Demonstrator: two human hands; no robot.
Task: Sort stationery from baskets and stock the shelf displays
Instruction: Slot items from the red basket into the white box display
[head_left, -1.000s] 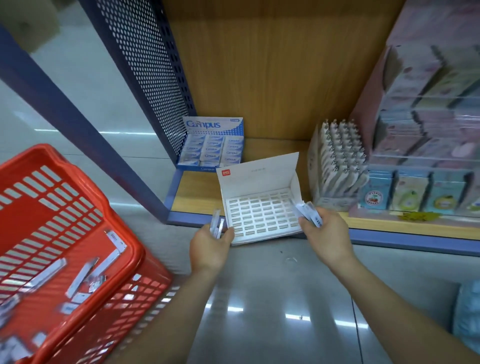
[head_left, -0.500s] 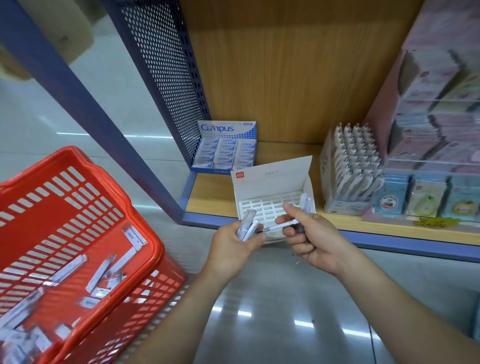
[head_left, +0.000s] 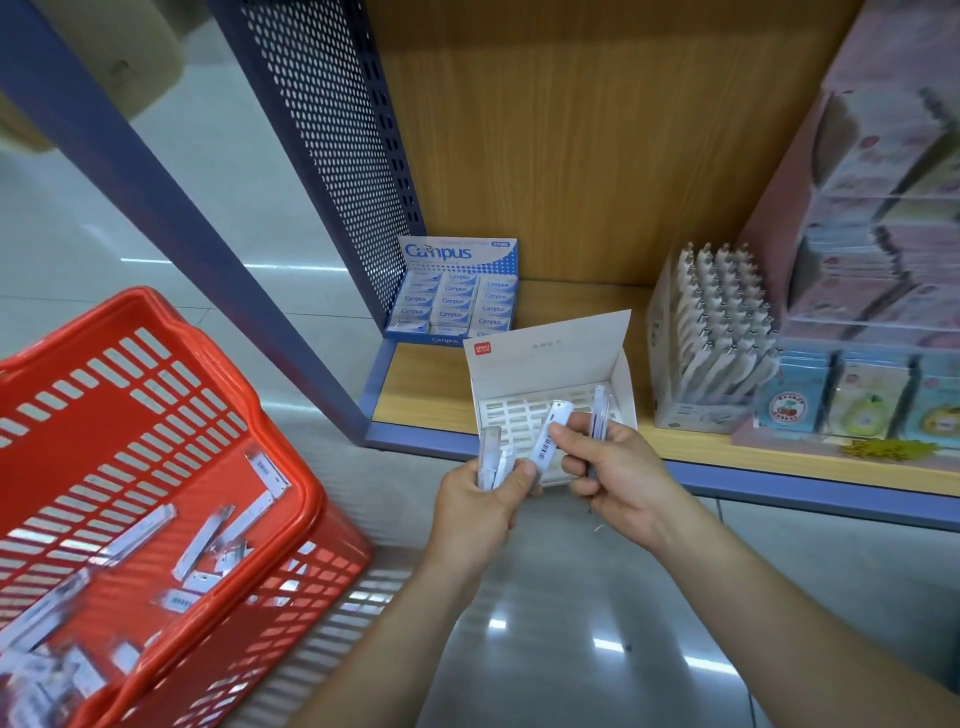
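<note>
1. Step in hand, as I judge it: feeding slim pale plastic cases into the white cardboard display box (head_left: 545, 358); it stands open at centre frame on the front edge of the wooden shelf (head_left: 415, 400); its slotted grid looks mostly unfilled.
2. Left hand (head_left: 480, 501), lower centre; grip curled round a bundle of cases (head_left: 491, 460), ends sticking up.
3. Right hand (head_left: 621, 480), just right of it; forefinger and thumb pinch a tilted barcoded case (head_left: 545, 441), whose lower end meets the left thumb; further cases sit under the curled fingers; cannot tell which hand bears the barcoded one.
4. Red plastic basket (head_left: 291, 467), lower left; many loose cases (head_left: 197, 540) lie in it; plenty left to stock.
5. Next move likely calls for freeing the single case, standing it on end, aiming at one narrow slot and pressing down; the bundle could slip meanwhile.
6. Blue eraser box (head_left: 457, 291) behind; white pen display (head_left: 717, 332) at right.
</note>
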